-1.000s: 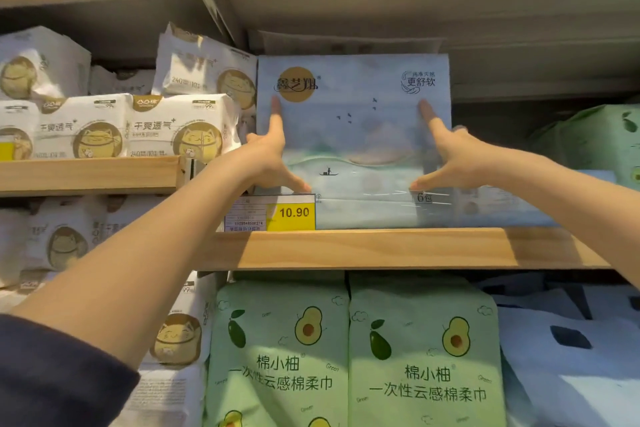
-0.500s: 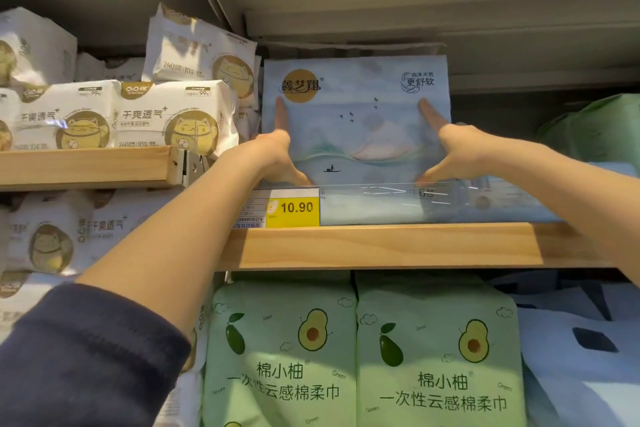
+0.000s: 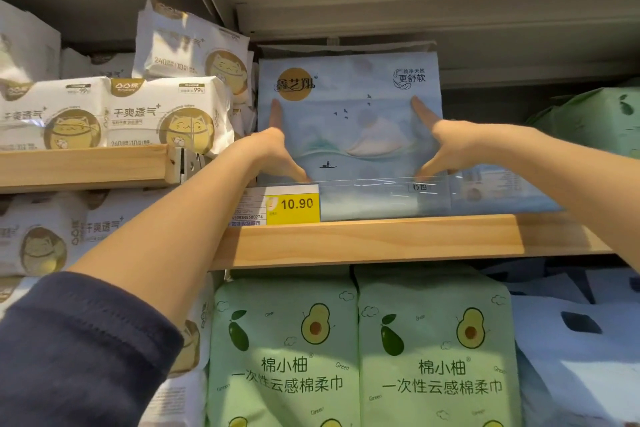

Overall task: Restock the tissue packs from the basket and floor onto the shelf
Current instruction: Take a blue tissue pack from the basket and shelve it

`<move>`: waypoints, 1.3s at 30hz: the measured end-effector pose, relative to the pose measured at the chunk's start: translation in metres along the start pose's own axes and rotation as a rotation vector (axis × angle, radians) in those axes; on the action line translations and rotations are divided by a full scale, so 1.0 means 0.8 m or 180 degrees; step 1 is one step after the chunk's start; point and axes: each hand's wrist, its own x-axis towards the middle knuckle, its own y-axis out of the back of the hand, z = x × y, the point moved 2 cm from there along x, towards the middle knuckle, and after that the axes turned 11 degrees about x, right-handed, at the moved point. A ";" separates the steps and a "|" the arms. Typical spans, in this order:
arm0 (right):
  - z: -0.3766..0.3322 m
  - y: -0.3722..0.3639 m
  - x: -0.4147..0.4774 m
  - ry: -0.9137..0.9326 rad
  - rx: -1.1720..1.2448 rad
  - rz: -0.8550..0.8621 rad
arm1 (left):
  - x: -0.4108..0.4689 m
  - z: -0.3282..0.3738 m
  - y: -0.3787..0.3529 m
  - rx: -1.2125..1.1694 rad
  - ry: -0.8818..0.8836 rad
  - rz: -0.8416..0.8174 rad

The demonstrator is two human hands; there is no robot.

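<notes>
Our left hand [image 3: 268, 152] is spread open, forefinger up and thumb out, pressed flat to the left part of the pale blue plastic-wrapped tissue pack [image 3: 349, 135]. Our right hand [image 3: 446, 146] mirrors it on the right part, equally open. The pack stands upright on the light wooden shelf [image 3: 374, 241], printed with mountains, birds and a small boat.

Left arm: reaches up and forward from lower left, dark sleeve pushed back to the elbow, forearm bare.
Left hand [image 3: 268, 152]: open, forefinger up, thumb down and right.
Right arm: bare, enters from right edge.
Right hand [image 3: 446, 146]: open, forefinger up-left, thumb down-left.
</notes>
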 end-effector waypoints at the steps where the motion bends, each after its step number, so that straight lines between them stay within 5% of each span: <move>1: 0.000 0.001 -0.003 -0.0022 0.0031 -0.0026 | -0.001 -0.001 0.001 -0.0058 -0.0001 0.0018; 18: -0.002 0.031 -0.068 0.0255 0.0116 -0.0019 | -0.076 0.021 0.022 -0.0450 -0.0069 0.0445; 33: 0.039 0.073 -0.257 0.0727 0.0677 0.0075 | -0.266 0.079 0.030 -0.0366 0.0036 0.0397; 39: 0.062 0.068 -0.356 0.0647 0.0918 -0.0097 | -0.370 0.090 0.016 0.0200 -0.0260 0.0371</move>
